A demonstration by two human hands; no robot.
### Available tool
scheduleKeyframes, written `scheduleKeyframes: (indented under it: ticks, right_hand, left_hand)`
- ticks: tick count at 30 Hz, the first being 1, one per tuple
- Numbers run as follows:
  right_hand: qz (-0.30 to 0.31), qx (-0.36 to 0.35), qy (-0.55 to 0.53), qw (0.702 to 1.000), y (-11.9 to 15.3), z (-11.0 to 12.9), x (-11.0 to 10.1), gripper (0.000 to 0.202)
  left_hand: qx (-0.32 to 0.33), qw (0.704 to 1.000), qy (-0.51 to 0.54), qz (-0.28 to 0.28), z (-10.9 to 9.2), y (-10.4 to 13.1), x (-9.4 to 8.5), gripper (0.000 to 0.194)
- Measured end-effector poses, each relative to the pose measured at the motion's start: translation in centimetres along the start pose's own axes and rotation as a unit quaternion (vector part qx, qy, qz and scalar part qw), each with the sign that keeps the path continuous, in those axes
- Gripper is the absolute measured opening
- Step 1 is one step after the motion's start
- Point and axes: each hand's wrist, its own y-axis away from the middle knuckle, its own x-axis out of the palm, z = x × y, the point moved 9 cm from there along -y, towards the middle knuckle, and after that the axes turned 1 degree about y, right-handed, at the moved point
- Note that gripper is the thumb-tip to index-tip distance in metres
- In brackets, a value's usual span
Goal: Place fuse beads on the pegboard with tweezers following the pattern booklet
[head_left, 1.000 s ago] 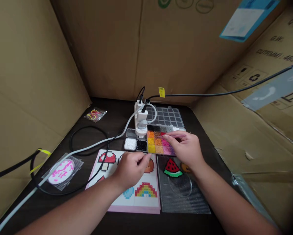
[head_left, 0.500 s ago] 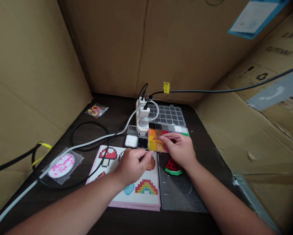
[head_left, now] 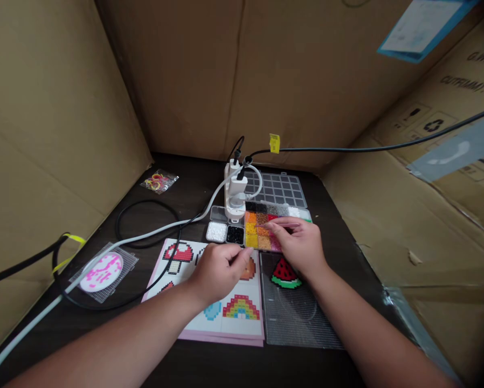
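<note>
My right hand (head_left: 301,240) is closed on thin pink tweezers (head_left: 284,224), whose tips lie over the sectioned bead box (head_left: 251,229) with orange, yellow, red and other beads. Over the printed pattern sheet (head_left: 242,330) rests my left hand (head_left: 221,269), thumb and fingertips pressed together; whatever is between them is too small to make out. A clear pegboard (head_left: 284,323) lies beneath my right forearm, bearing a red and green watermelon bead piece (head_left: 284,274). Small boxes of white beads (head_left: 216,232) and black beads (head_left: 235,235) sit beside the bead box.
A white power strip (head_left: 234,207) with plugs stands behind the small boxes. Cables, including a white one (head_left: 145,235), cross the left side. Near them are a pink-and-white disc (head_left: 102,272) on a pegboard and a small plastic bag (head_left: 160,181). Cardboard walls surround the table.
My right hand has shifted very slightly and turned the tweezers, so their tips now point at a slightly different spot in the bead box. My left hand stays nearly still.
</note>
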Motion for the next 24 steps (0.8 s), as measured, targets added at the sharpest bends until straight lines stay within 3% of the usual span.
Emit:
scheduleKeyframes:
  ticks: [11, 19, 24]
  right_hand:
    - [0.027, 0.030, 0.015, 0.999, -0.1, -0.2, 0.6, 0.013]
    - [0.000, 0.021, 0.020, 1.000, -0.1, 0.1, 0.2, 0.014]
    - [0.022, 0.005, 0.019, 1.000, -0.2, -0.1, 0.8, 0.016]
  left_hand:
    - [-0.007, 1.000, -0.005, 0.007, 0.0, 0.1, 0.0, 0.048]
    - [-0.007, 1.000, -0.001, 0.004, 0.0, 0.0, 0.1, 0.048]
    - [-0.007, 1.000, 0.004, 0.011, -0.1, 0.1, 0.2, 0.047]
